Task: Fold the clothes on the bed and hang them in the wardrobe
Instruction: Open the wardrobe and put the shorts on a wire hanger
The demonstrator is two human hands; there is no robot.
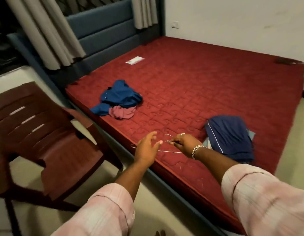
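A thin wire hanger (170, 151) lies at the near edge of the red mattress (207, 86). My right hand (183, 143) pinches the hanger near its hook. My left hand (147, 147) hovers just left of it with fingers spread, holding nothing. A crumpled blue garment (120, 97) with a pink one (122, 112) tucked under it lies at the mattress's left side. A folded dark navy pile (231, 137) with white piping sits to the right of my right hand.
A brown plastic chair (45, 137) stands close to the bed on the left. The blue headboard (103, 31) and grey curtains (45, 31) are behind. A white paper (135, 60) lies far on the mattress. A dark object (284, 61) sits at the far right corner.
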